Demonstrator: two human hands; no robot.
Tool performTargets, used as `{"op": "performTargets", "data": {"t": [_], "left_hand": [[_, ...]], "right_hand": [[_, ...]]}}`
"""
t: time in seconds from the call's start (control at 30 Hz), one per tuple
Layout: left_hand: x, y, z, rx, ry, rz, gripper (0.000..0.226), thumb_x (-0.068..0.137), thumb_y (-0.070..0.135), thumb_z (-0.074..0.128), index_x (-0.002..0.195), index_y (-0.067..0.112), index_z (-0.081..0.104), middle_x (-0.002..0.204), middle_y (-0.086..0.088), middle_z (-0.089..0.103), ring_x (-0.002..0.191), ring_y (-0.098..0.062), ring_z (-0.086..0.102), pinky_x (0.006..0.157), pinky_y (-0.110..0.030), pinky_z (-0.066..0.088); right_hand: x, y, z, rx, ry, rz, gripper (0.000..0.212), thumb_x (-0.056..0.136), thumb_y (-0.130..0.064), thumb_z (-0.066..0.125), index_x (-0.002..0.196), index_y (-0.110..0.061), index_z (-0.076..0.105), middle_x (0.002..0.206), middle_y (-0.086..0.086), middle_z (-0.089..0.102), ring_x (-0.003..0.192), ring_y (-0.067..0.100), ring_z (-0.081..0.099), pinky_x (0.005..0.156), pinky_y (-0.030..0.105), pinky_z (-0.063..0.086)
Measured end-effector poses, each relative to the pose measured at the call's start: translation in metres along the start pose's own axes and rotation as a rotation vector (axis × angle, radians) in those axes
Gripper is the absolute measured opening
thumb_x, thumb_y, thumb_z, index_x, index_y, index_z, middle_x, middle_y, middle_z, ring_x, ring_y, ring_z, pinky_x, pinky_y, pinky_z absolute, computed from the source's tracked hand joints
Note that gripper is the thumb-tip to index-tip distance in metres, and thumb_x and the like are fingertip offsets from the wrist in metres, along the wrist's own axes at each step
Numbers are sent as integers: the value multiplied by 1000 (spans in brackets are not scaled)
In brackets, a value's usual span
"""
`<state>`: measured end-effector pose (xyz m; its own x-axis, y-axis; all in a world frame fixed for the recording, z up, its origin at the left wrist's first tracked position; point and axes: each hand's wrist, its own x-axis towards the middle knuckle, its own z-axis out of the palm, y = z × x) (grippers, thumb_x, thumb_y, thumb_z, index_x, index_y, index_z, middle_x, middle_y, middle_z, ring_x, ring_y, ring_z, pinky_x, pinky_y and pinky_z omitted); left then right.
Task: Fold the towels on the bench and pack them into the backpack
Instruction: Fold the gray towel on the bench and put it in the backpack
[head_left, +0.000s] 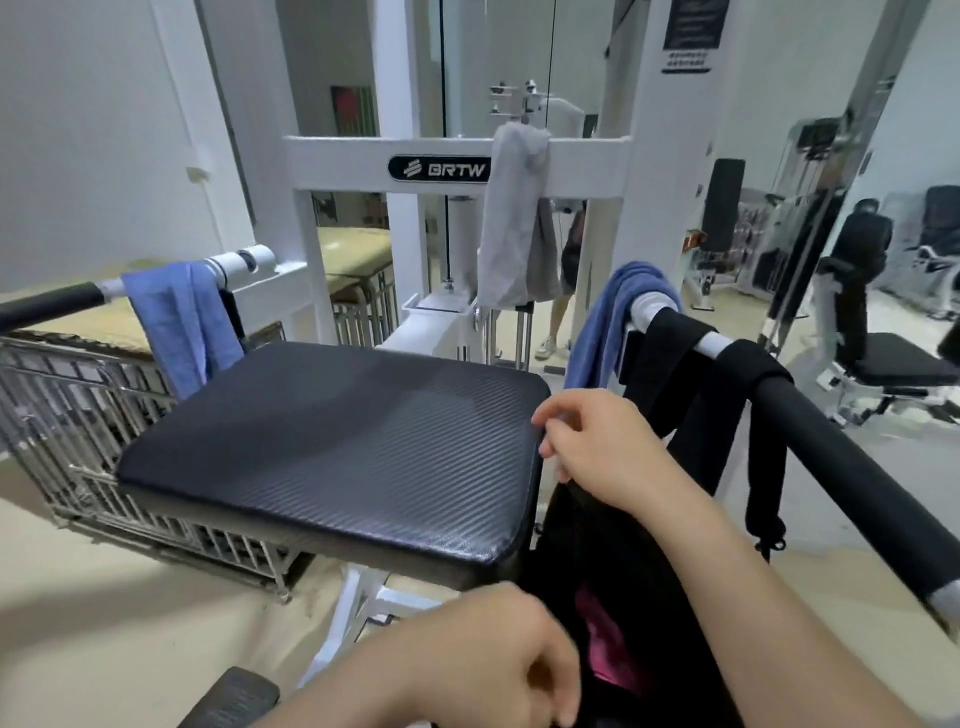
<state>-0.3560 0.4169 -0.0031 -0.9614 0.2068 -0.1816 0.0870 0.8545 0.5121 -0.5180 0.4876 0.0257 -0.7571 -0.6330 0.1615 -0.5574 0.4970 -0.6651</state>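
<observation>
**Step in hand (judged): open the backpack before the first towel is taken.**

1. Spread the mouth of the backpack (597, 561) wide, 1 hand on the near rim and 1 on the far rim. It hangs by its straps (670, 364) from the right handle bar (841, 467), just right of the bench pad (332, 441), so it will probably swing. Steady it before releasing either rim.
2. A pink item (602, 644) already lies inside. Leave flat space above it for folded towels.
3. No towel is folded yet, and none lies on the pad. Use the pad as the folding surface.

**Towel positions**

- Left blue towel (176, 322): draped over the left handle bar (52, 304), its lower end touching the far left corner of the pad.
- Grey towel (511, 228): hung over the far crossbar (363, 161) of the machine.
- Right blue towel (613, 317): draped over the far end of the right handle bar, just beside the straps.

**Hands**

- Left hand (488, 660): near, at the near rim of the backpack. Fingers are curled towards the fabric and appear to grip it; motion blur hides the fingertips.
- Right hand (597, 447): at the far rim, beside the right edge of the pad. Fingers are curled, thumb close to forefinger. Whether it pinches a zip, fabric or nothing cannot be told.
</observation>
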Motion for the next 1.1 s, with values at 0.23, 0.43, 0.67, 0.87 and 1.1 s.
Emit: {"op": "performTargets", "data": {"t": [0.23, 0.43, 0.67, 0.87, 1.1], "left_hand": [[42, -28, -93, -226, 576, 124, 24, 81, 9, 54, 83, 25, 72, 81, 6, 70, 76, -11, 63, 73, -25, 50], [121, -135, -160, -141, 759, -108, 31, 84, 10, 49, 104, 26, 68, 110, 5, 63, 105, -13, 56, 94, -29, 44], [204, -223, -195, 194, 567, -204, 61, 84, 11, 51, 139, 38, 45, 153, -4, 21, 138, -29, 19, 105, -44, 37], [236, -239, -190, 277, 603, -220, 67, 87, 19, 53, 146, 34, 26, 161, -5, -2, 147, -29, 1, 115, -52, 16], [220, -242, -199, 70, 989, 77, 27, 83, 20, 63, 108, 25, 54, 114, 10, 58, 110, -15, 51, 105, -43, 31]], "right_hand": [[89, -7, 19, 153, 9, 50, 48, 89, -8, 53, 133, -25, 49, 116, 6, 60, 100, 22, 59, 91, 37, 49], [165, -25, 46, 985, 55, 300, 64, 88, 8, 48, 145, -18, 31, 108, 19, 65, 88, 23, 64, 78, 33, 52], [258, 0, 81, 1150, 245, 480, 63, 89, 1, 51, 142, -27, 31, 113, 4, 52, 102, 14, 54, 96, 40, 44], [314, 13, 97, 1249, 352, 447, 56, 86, -6, 66, 133, -24, 41, 118, 3, 64, 101, 17, 62, 100, 44, 43], [284, -17, 71, 962, 470, 314, 28, 81, 0, 71, 104, -13, 60, 88, 10, 69, 64, 10, 63, 51, 16, 46]]}}
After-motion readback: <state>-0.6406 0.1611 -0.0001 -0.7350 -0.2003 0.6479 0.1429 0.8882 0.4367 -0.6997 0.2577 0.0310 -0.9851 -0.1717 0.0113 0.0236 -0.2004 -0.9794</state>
